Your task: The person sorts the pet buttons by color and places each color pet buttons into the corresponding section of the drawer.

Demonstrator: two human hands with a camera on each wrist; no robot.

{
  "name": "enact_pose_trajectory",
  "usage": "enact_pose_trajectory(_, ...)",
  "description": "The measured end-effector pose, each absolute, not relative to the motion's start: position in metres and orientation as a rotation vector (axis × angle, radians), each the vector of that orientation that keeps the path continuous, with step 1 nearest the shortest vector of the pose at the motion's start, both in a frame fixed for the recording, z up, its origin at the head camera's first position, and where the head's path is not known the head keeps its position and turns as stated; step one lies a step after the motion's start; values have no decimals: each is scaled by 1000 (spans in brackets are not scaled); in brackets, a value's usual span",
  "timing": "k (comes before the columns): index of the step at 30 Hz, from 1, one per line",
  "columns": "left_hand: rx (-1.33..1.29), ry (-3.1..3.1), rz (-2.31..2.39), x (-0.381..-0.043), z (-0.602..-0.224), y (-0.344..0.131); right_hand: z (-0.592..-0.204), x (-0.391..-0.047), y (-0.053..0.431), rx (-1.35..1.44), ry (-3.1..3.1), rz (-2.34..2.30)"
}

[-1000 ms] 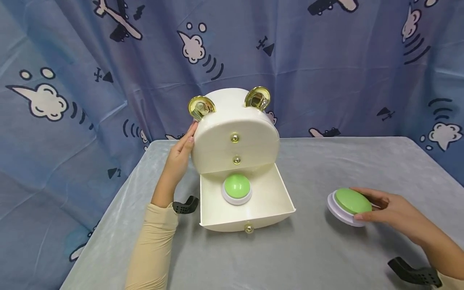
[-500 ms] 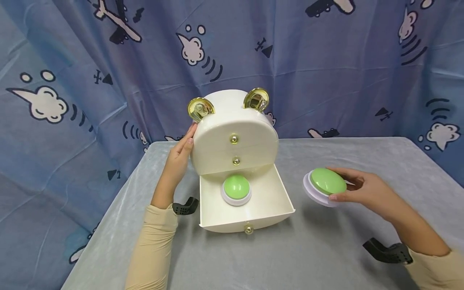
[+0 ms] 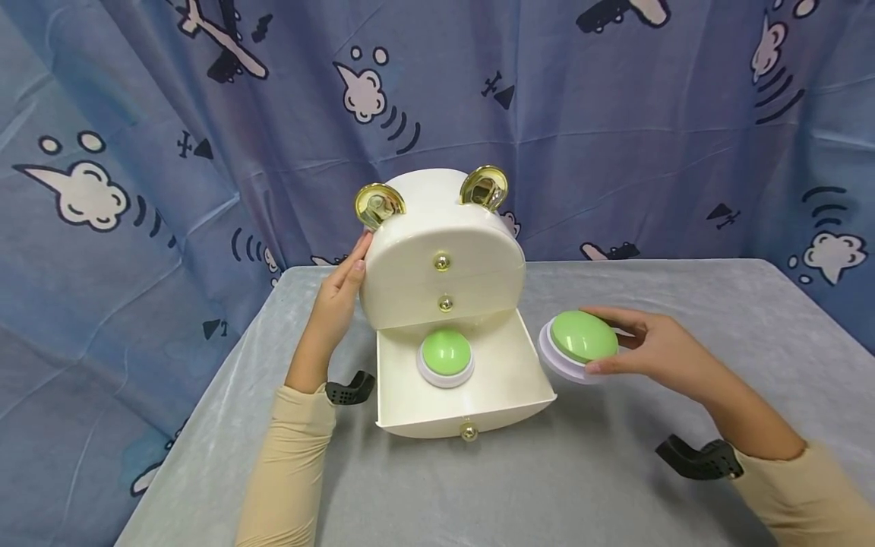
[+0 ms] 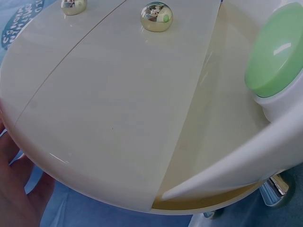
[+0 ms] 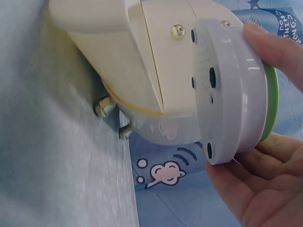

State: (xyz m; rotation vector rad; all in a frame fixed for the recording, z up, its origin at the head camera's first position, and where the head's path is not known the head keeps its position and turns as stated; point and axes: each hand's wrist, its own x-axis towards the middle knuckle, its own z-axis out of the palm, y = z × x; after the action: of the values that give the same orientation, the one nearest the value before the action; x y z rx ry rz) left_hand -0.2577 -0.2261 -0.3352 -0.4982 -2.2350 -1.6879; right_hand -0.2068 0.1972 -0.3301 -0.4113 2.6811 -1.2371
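Note:
A white rounded storage box with gold bear-like ears stands on the table, its bottom drawer pulled out. Inside that drawer sits one green-domed push button on a white base. My left hand rests with straight fingers against the box's left side. A second green push button is gripped by my right hand, thumb and fingers around its rim. It is tilted, just right of the drawer's side wall. Its white underside with dark pads shows in the right wrist view.
A grey cloth covers the table. Behind it hangs a blue patterned curtain. Gold knobs stick out of the box front, one of them on the drawer front. Black wrist mounts extend below each wrist.
My right hand has brought the held push button leftward and slightly up, from the right part of the table to beside the drawer. The left hand, box and other button stay put.

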Motion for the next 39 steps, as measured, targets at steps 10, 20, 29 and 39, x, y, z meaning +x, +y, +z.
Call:
enact_pose_trajectory(10, -500, -2238, -1689, -259, -336, -227, -325, -208, 180, -480, 2637, -1271)
enact_pose_trajectory(20, -494, -2241, -1685, -258, -335, -226, -326, -212, 166, -558, 2648, -1268)
enact_pose_trajectory(29, -489, -2244, -1691, -258, -336, -227, -328, -217, 146, -689, 2585, -1309)
enact_pose_trajectory(39, -491, -2242, -1694, -258, -336, -227, -336, -218, 132, -739, 2501, -1331)
